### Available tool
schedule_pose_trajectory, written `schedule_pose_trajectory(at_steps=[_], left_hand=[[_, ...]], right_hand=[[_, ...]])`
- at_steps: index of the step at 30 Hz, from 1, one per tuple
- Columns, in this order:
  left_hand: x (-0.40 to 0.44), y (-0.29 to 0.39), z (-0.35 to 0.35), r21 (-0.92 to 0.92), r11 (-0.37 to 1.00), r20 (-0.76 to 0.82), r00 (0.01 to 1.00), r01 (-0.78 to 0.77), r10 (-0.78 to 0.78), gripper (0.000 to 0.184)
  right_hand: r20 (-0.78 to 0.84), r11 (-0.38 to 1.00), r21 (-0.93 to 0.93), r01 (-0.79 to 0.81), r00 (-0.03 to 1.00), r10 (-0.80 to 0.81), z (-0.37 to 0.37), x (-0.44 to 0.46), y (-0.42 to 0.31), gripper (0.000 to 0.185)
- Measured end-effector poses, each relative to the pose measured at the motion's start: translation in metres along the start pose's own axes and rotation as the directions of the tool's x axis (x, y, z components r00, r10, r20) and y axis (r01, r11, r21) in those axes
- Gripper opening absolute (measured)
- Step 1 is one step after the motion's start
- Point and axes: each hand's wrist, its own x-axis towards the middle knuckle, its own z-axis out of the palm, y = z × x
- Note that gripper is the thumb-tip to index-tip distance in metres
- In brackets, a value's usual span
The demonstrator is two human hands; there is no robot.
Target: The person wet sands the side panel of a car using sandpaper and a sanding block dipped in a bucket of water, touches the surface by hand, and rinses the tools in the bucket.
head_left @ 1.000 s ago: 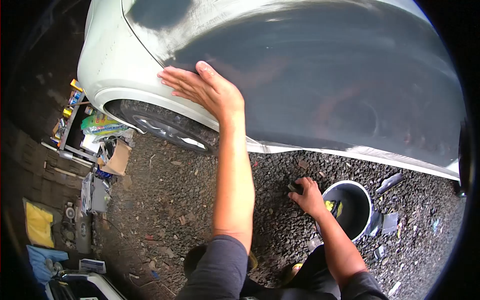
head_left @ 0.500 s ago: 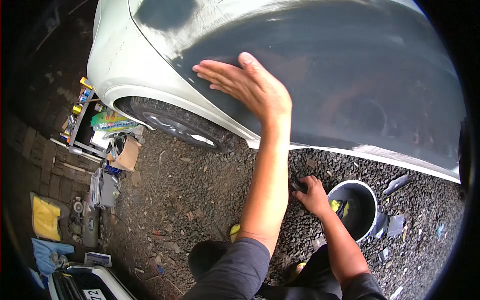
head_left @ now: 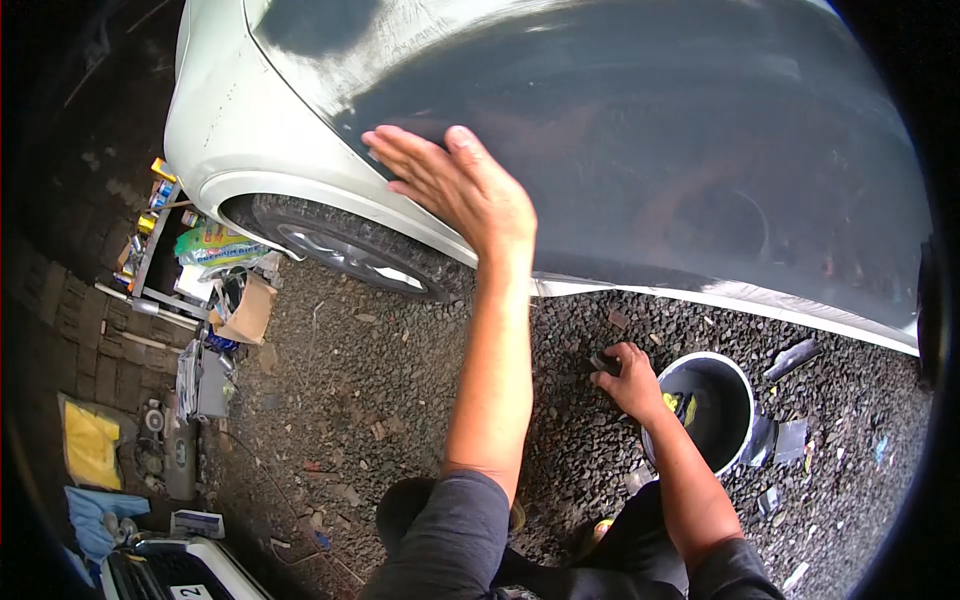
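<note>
My left hand (head_left: 462, 190) lies flat with fingers stretched against the dark grey patch (head_left: 640, 150) on the white car body (head_left: 250, 120), near the panel seam above the wheel (head_left: 350, 250). Nothing is held in it. Lower right, my right hand (head_left: 630, 382) pinches a small dark block (head_left: 604, 363) over the gravel. Just right of that hand stands a round bucket (head_left: 742, 385) with dark inside and something yellow (head_left: 680, 407) at its left side.
Gravel (head_left: 330, 400) covers the ground. At the left are a metal rack (head_left: 155, 245), a cardboard box (head_left: 247, 310), a yellow cloth (head_left: 92, 445) and a blue cloth (head_left: 92, 515). Dark scraps (head_left: 790, 440) lie right of the bucket. Part of another vehicle (head_left: 180, 570) shows lower left.
My left hand moved right along the panel, then partly back left, staying flat. My right hand keeps the dark block near the bucket. The camera view has shifted slightly.
</note>
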Motion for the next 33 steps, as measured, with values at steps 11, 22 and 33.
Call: schedule_pose_trajectory(at_steps=[11, 22, 33], left_hand=[[0.02, -0.042, -0.015, 0.111, 0.991, -0.027, 0.997, -0.068, 0.072, 0.084], [-0.072, -0.109, 0.024, 0.144, 0.966, -0.031, 0.975, -0.216, 0.222, 0.086], [-0.124, -0.127, 0.035, 0.145, 0.977, 0.043, 0.988, -0.155, 0.15, 0.09]], right_hand=[[0.026, 1.0, 0.0, -0.014, 1.0, 0.013, -0.001, -0.001, 0.0, 0.051], [0.062, 0.999, -0.035, -0.015, 0.998, 0.017, -0.002, -0.009, 0.007, 0.051], [0.084, 0.997, -0.071, -0.04, 0.995, 0.046, -0.005, -0.009, 0.018, 0.051]])
